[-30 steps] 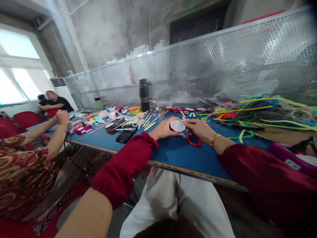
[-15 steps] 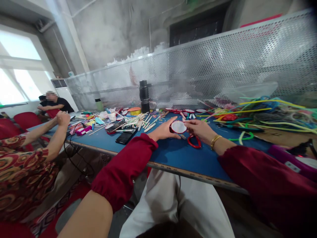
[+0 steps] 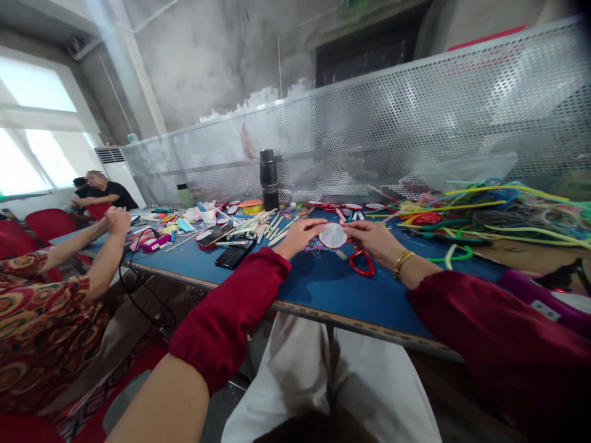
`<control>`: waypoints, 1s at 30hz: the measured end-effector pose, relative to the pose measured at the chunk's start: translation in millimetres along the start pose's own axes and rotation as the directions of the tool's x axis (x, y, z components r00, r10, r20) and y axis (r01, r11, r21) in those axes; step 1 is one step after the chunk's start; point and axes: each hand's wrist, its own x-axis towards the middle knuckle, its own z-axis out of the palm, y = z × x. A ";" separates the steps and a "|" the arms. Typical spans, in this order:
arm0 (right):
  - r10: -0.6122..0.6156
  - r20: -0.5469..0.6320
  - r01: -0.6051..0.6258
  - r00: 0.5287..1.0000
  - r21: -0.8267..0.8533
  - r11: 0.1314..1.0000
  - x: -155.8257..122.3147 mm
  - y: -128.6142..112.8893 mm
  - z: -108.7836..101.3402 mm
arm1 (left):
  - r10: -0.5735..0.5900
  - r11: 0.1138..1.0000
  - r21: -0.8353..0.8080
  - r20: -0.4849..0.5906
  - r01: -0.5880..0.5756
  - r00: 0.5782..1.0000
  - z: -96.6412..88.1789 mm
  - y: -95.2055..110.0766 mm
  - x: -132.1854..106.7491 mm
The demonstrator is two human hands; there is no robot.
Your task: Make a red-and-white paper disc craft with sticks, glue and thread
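Between my hands, above the blue tabletop, is a round white disc with a red rim (image 3: 333, 235). My left hand (image 3: 299, 238) pinches its left edge with thumb and fingertips. Its right edge is gripped by my right hand (image 3: 375, 241), which wears a gold bracelet. Just below the right hand lies a red loop-shaped handle (image 3: 362, 263), perhaps of scissors; the rest of it is hidden. Thin pink and purple threads (image 3: 317, 248) lie on the table under the disc.
A black phone (image 3: 234, 253) and many pale sticks (image 3: 270, 224) lie left of my hands. Behind them stands a black bottle (image 3: 268, 181). Coloured strips (image 3: 503, 206) and a purple device (image 3: 540, 298) are on the right. A co-worker in a patterned shirt (image 3: 46, 314) sits at left.
My left hand has gone from spread around the disc to pinching its left edge by the fingertips. The disc's white face now shows more fully. My right hand has hardly moved.
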 end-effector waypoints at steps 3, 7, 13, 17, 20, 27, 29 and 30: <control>-0.022 0.052 0.024 0.998 -0.031 0.999 0.4 2.1 -0.9 | -0.034 0.999 -0.004 -0.049 0.034 0.998 -3.1 -2.0 1.2; 0.004 0.112 -0.002 0.994 -0.020 1.000 1.5 5.7 -2.2 | -0.090 0.991 -0.113 -0.111 0.078 0.990 -5.3 -3.5 2.9; 0.019 0.264 0.038 0.964 -0.207 0.978 -6.2 -0.1 1.1 | -0.271 0.934 -0.339 -0.471 0.111 0.840 -17.1 1.8 5.7; -0.004 0.343 0.134 0.939 -0.357 0.925 -15.6 -11.1 4.8 | -0.334 0.900 -0.433 -0.613 0.050 0.716 -30.9 1.5 10.4; -0.031 0.312 0.175 0.950 -0.444 0.879 -16.7 -13.5 5.2 | -0.310 0.902 -0.432 -0.676 -0.018 0.669 -39.7 -0.8 14.1; -0.202 0.071 0.206 0.977 -0.565 0.799 -3.5 -9.8 -5.9 | -0.137 0.988 -0.146 -0.750 0.039 0.648 -69.8 -9.0 14.3; -0.248 -0.045 0.181 0.968 -0.561 0.808 -1.4 -13.2 -10.9 | -0.107 0.985 0.018 -0.705 0.169 0.701 -86.6 -7.5 10.3; -0.273 -0.103 0.172 0.956 -0.559 0.811 -0.7 -15.3 -13.5 | -0.106 0.968 0.094 -0.684 0.232 0.722 -95.3 -5.3 8.1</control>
